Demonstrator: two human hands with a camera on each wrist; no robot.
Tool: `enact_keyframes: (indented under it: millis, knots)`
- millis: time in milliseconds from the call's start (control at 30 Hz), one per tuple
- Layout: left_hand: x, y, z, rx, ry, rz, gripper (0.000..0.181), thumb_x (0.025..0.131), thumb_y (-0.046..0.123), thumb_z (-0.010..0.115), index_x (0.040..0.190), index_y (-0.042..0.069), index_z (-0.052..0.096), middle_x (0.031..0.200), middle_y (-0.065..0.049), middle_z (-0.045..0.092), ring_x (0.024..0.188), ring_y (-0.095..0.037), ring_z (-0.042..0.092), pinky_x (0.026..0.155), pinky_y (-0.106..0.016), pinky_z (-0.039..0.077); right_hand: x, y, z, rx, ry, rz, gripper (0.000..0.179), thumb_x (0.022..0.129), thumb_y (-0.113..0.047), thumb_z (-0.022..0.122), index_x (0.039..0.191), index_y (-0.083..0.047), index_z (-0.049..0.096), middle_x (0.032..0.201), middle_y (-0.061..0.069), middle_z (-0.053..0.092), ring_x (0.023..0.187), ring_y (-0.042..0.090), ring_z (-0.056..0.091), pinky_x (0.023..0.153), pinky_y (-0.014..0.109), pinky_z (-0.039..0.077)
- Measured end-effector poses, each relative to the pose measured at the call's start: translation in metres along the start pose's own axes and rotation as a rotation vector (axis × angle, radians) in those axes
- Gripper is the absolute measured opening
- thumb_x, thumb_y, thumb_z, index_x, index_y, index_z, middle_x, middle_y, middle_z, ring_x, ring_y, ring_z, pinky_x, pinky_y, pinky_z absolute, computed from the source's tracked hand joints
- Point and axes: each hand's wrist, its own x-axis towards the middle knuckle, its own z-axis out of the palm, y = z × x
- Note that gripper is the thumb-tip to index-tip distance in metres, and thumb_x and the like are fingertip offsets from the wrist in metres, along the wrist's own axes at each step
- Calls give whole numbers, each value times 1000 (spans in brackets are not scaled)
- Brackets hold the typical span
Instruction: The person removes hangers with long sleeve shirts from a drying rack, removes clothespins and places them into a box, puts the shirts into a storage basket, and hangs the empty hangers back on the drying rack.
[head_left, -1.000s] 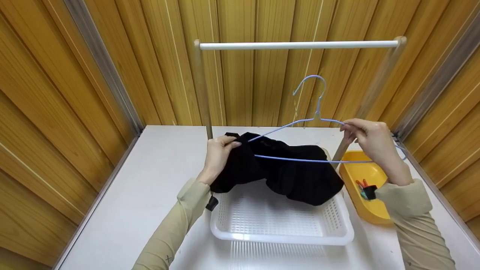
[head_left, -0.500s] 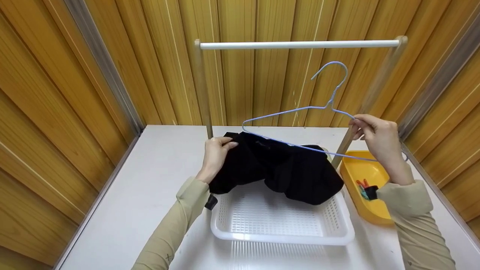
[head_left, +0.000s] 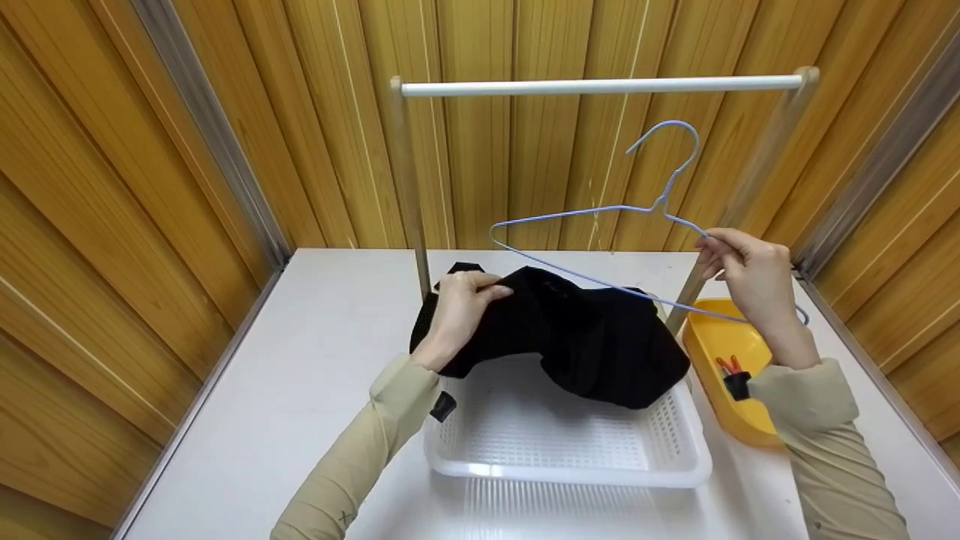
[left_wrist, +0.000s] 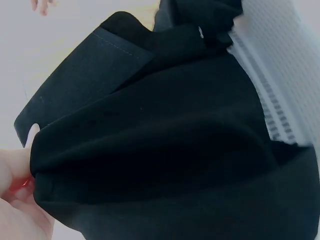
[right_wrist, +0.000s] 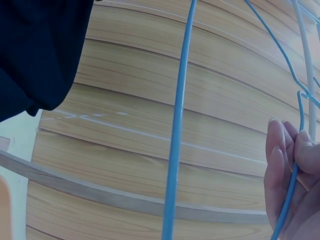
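In the head view, your left hand [head_left: 461, 311] pinched the top edge of the black cloth [head_left: 615, 352] with thumb and fingers. The cloth hung in a bunch over the back of the white basket [head_left: 570, 476]. Your right hand [head_left: 757, 281] pinched one sloping arm of the blue hanger [head_left: 661, 201]. The hanger's far end stuck out free above the cloth, and its bottom wire crossed in front of it; I could not tell if they touched. It looked like you were getting the cloth ready for the hanger. Next, I think, you needed to hold the cloth's gap wide and poke that free end in. Only this view showed the whole hanger and the white bar [head_left: 600, 87] above it.

The left wrist view showed what the head view hid: a deep, dark fold in the cloth, and a flap with a line of stitches [left_wrist: 120, 45]. Your fingers gripped the cloth's edge at the side. The hanger was hard to pick out there.

The right wrist view showed your thumb pressing the wire against your fingers. The cloth was in the top corner, with the wood wall [right_wrist: 130, 155] showing between it and the long wire.
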Motion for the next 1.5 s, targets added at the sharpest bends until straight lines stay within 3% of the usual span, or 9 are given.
enact_keyframes:
  millis: [200, 400, 667, 767, 967, 1233, 1333, 1500]
  knots:
    - [-2, 21, 17, -60, -102, 61, 12, 79, 5, 68, 89, 1, 72, 81, -2, 67, 80, -6, 61, 71, -15, 45, -1, 1, 3, 12, -15, 24, 12, 87, 4, 55, 91, 8, 66, 70, 14, 62, 51, 3, 55, 48, 11, 42]
    - [-8, 30, 38, 33, -213, 136, 8, 77, 15, 71, 80, 8, 74, 79, 2, 67, 75, -1, 58, 66, -12, 43, -4, 4, 5, 29, -17, 34, 12, 87, 4, 55, 92, 7, 66, 70, 15, 63, 51, 5, 56, 48, 11, 43]
    - [-22, 30, 58, 74, -422, 29, 12, 77, 2, 69, 90, 2, 72, 82, 0, 67, 76, -1, 59, 59, -10, 43, -8, 5, 10, 48, -17, 48, 12, 86, 5, 55, 92, 7, 66, 70, 14, 63, 50, 7, 57, 48, 11, 43]
    - [-26, 26, 61, 148, -497, 10, 12, 75, 5, 72, 87, 4, 73, 81, 1, 67, 76, -3, 60, 58, -11, 43, -9, 4, 11, 52, -21, 53, 13, 87, 5, 55, 92, 7, 66, 70, 14, 63, 50, 7, 57, 47, 11, 43]
    - [-33, 17, 64, 345, -643, 52, 23, 65, 19, 80, 85, 10, 74, 87, 2, 66, 82, -9, 60, 64, -16, 45, -9, 4, 13, 52, -48, 80, 14, 88, 3, 53, 93, 7, 66, 71, 14, 63, 51, 11, 58, 49, 14, 45]
    - [-37, 14, 63, 457, -865, 81, 33, 62, 27, 82, 90, 15, 71, 82, 9, 60, 76, -8, 55, 65, -23, 45, -10, 4, 14, 53, -55, 79, 13, 88, 5, 53, 92, 9, 64, 70, 14, 62, 51, 9, 57, 49, 14, 46]
    - [-36, 15, 61, 472, -880, 102, 33, 63, 30, 81, 91, 16, 70, 81, 9, 58, 78, -8, 53, 66, -24, 45, -10, 4, 14, 55, -48, 67, 13, 88, 6, 53, 92, 9, 64, 70, 14, 62, 51, 5, 56, 49, 14, 45]
    - [-32, 13, 55, 447, -784, 147, 31, 69, 32, 78, 93, 14, 69, 87, 7, 58, 82, -10, 54, 69, -23, 45, -9, 4, 13, 44, -38, 48, 13, 87, 6, 53, 91, 8, 65, 69, 13, 63, 50, 5, 56, 48, 12, 44]
